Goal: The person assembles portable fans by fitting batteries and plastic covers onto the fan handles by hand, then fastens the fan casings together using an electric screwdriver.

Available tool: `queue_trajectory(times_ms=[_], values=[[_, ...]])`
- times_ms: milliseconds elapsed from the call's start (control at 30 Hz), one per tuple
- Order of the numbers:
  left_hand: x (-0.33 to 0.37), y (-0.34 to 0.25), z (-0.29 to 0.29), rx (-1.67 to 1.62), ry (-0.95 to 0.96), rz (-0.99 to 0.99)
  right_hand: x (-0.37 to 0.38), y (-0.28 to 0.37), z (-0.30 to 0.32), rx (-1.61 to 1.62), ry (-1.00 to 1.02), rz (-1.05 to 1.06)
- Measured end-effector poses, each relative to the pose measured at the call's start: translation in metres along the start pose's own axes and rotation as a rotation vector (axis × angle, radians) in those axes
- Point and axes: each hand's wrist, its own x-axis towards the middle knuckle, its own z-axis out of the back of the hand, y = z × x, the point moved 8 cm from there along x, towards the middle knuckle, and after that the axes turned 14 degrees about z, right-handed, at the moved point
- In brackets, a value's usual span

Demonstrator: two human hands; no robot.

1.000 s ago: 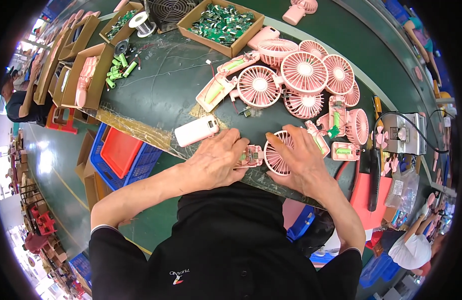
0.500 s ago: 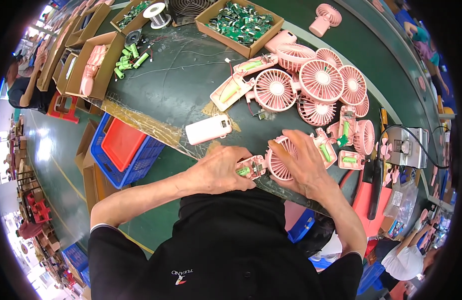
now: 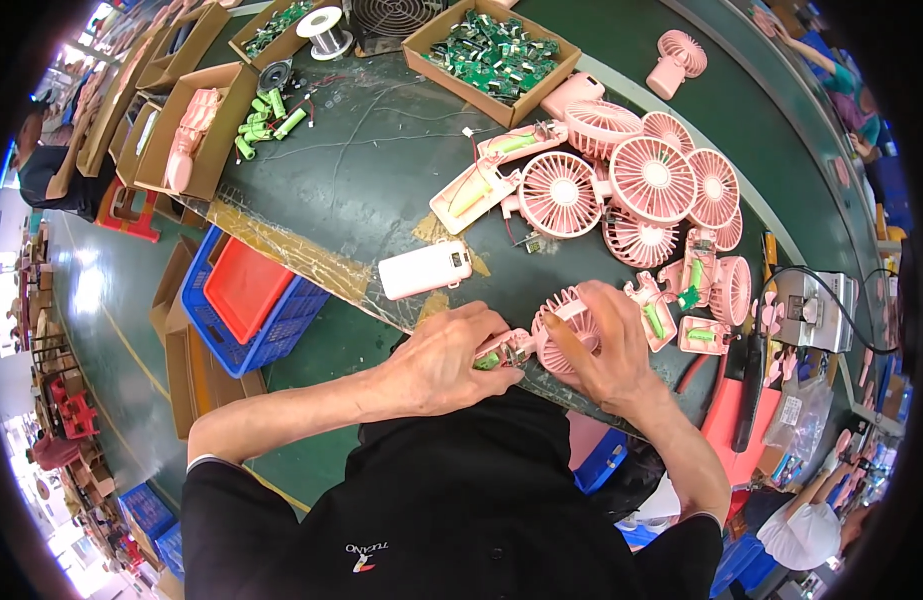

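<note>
Over the near edge of the bench I hold a pink handheld fan (image 3: 566,335) in both hands. My left hand (image 3: 443,362) pinches its opened handle, where a green battery cell and some wiring show. My right hand (image 3: 611,350) wraps the round fan head, thumb and fingers on its grille. Just beyond my left hand lies a pale pink casing (image 3: 425,269) with small dark openings at one end. Right of my right hand, an opened fan handle (image 3: 653,313) with a green cell rests on the bench, next to a smaller cell holder (image 3: 702,336).
Pink fans (image 3: 653,180) are heaped at the right. Behind stand a carton of green circuit boards (image 3: 571,72), a solder spool (image 3: 324,34) and green battery cells (image 3: 271,115). A soldering iron's metal station (image 3: 816,310) is far right; a blue crate (image 3: 221,345) is left.
The bench and everything on it sit slightly lower and further right in the view. Both hands keep hold of the fan, whose head and handle have tilted a little.
</note>
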Motion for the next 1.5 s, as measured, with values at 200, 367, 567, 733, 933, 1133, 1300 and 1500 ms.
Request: queue_trajectory(times_ms=[200,367,567,733,933,1133,1300,1500], values=[[-0.002,-0.003,0.0,-0.032,-0.024,-0.04,0.003,0.005,0.002,-0.092,-0.005,0.053],[-0.004,-0.002,0.002,-0.148,0.01,0.031,0.009,0.003,0.003,-0.054,0.008,0.053],[-0.007,0.042,-0.017,-0.441,0.314,0.334,0.029,-0.007,-0.003,0.277,0.165,0.001],[-0.015,0.053,-0.027,-0.787,0.42,0.495,0.046,-0.005,-0.026,0.389,0.298,0.104],[-0.019,0.063,-0.037,-0.965,0.378,0.515,0.054,-0.009,-0.009,0.367,0.261,0.007],[-0.02,0.056,-0.041,-1.126,0.349,0.481,-0.013,0.002,-0.019,0.928,0.014,-0.779],[-0.022,0.047,-0.044,-1.099,0.353,0.479,-0.028,0.032,-0.063,1.439,0.017,-1.249],[-0.021,0.051,-0.047,-1.007,0.313,0.425,-0.029,0.037,-0.072,1.602,-0.036,-1.334]])
